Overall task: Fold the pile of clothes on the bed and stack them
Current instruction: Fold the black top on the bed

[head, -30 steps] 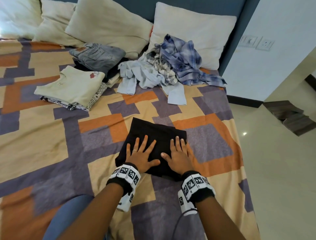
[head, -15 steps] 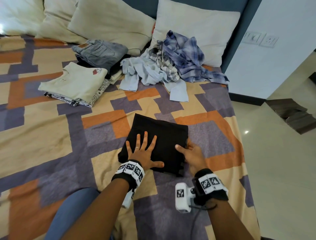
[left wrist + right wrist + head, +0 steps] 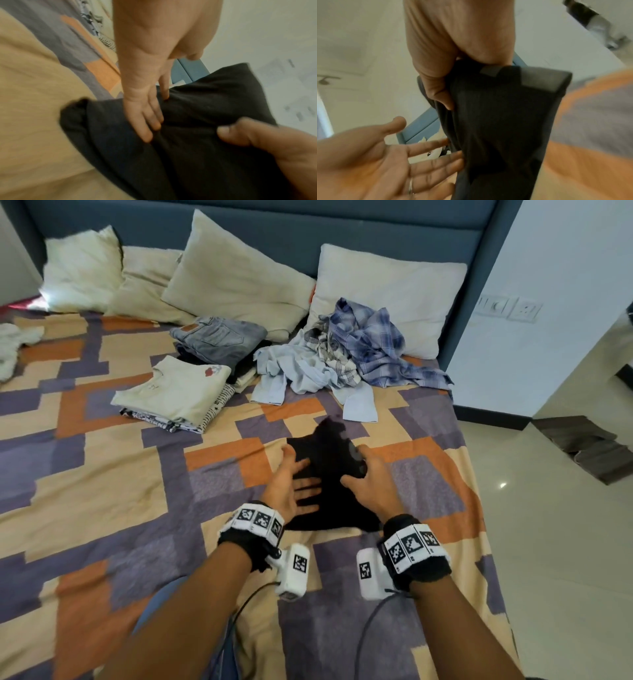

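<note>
A folded black garment (image 3: pixel 329 460) hangs lifted off the patterned bed (image 3: pixel 102 474) between my hands. My right hand (image 3: pixel 363 474) grips its right edge, thumb on the near face and fingers curled behind, as the right wrist view shows on the black garment (image 3: pixel 496 121). My left hand (image 3: pixel 298 484) is flat, its straight fingers (image 3: pixel 145 121) pressed against the garment's left side (image 3: pixel 197 135). Farther back lie a crumpled pile of unfolded shirts (image 3: pixel 346 357), a folded cream stack (image 3: pixel 178 392) and folded jeans (image 3: pixel 219 337).
Several pillows (image 3: pixel 239 275) lean on the blue headboard (image 3: pixel 376 231). The bed's right edge drops to a tiled floor (image 3: pixel 548 542) close to my right arm. A white wall with switches (image 3: pixel 510 309) stands at the right. A pale cloth (image 3: pixel 10 347) lies at far left.
Both palms were pressing the black garment flat on the bed. The right hand then took its right edge, and now both hands have raised it off the bed.
</note>
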Action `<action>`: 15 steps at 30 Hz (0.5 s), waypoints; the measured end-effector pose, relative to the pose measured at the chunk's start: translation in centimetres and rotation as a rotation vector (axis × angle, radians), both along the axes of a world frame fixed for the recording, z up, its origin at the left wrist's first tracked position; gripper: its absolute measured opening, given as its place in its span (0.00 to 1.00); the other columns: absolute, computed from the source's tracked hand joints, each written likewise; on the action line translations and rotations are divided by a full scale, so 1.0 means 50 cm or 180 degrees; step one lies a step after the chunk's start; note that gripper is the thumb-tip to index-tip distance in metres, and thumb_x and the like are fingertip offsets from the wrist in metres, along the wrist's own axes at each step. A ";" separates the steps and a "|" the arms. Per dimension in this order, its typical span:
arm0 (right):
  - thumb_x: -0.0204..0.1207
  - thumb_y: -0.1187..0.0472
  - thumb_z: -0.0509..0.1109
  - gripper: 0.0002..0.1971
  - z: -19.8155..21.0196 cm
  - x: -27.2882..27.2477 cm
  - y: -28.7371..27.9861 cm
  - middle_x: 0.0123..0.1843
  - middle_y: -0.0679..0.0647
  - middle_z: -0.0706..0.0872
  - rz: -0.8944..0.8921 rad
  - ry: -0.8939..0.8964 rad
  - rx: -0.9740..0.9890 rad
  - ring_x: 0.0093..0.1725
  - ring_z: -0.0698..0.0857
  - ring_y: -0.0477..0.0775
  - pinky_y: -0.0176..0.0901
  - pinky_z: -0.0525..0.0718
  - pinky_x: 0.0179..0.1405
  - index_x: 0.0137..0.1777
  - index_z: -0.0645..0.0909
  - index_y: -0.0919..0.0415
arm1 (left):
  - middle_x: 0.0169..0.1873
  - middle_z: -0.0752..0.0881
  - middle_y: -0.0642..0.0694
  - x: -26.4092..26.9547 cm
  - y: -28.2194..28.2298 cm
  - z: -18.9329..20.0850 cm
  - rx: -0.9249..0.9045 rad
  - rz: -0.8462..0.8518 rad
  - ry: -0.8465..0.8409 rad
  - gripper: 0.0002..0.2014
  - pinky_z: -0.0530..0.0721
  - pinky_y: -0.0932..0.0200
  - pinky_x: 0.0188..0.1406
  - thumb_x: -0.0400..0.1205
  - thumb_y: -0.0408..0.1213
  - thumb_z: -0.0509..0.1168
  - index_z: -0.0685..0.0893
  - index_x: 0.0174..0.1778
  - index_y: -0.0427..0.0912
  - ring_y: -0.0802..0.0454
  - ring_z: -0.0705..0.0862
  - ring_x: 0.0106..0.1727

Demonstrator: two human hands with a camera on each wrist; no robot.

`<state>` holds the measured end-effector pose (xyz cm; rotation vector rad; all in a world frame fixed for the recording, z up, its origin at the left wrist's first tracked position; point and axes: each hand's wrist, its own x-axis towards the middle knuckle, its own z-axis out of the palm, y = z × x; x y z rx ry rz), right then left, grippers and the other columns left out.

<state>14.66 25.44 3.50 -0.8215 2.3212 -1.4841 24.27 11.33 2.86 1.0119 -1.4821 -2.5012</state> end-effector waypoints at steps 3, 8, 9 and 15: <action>0.68 0.68 0.73 0.23 0.081 0.003 0.014 0.49 0.59 0.86 0.0490 0.1429 0.0738 0.48 0.83 0.63 0.52 0.80 0.42 0.64 0.75 0.60 | 0.66 0.82 0.32 -0.019 -0.022 0.046 0.0939 -0.0188 0.0843 0.47 0.73 0.23 0.66 0.73 0.80 0.43 0.76 0.74 0.48 0.30 0.81 0.67; 0.69 0.63 0.58 0.17 0.063 0.065 0.072 0.51 0.57 0.89 0.0771 0.3499 0.1359 0.49 0.87 0.64 0.52 0.83 0.38 0.58 0.76 0.56 | 0.70 0.78 0.29 -0.004 -0.023 0.055 0.1230 -0.0532 0.1101 0.48 0.71 0.29 0.72 0.76 0.76 0.47 0.75 0.75 0.37 0.29 0.76 0.72; 0.69 0.61 0.57 0.17 0.024 0.084 0.090 0.55 0.55 0.89 0.0794 0.3585 0.1640 0.54 0.88 0.61 0.52 0.84 0.44 0.59 0.76 0.54 | 0.65 0.82 0.30 0.014 -0.013 0.035 0.0951 -0.0430 0.0894 0.43 0.78 0.35 0.68 0.80 0.72 0.49 0.79 0.71 0.36 0.32 0.81 0.67; 0.68 0.58 0.56 0.25 -0.210 0.216 0.202 0.70 0.51 0.84 0.1220 0.2480 0.2296 0.68 0.84 0.55 0.58 0.82 0.63 0.63 0.84 0.48 | 0.48 0.91 0.37 0.117 0.081 -0.208 -0.1040 -0.0095 -0.0551 0.11 0.84 0.36 0.61 0.76 0.34 0.74 0.89 0.53 0.36 0.35 0.88 0.55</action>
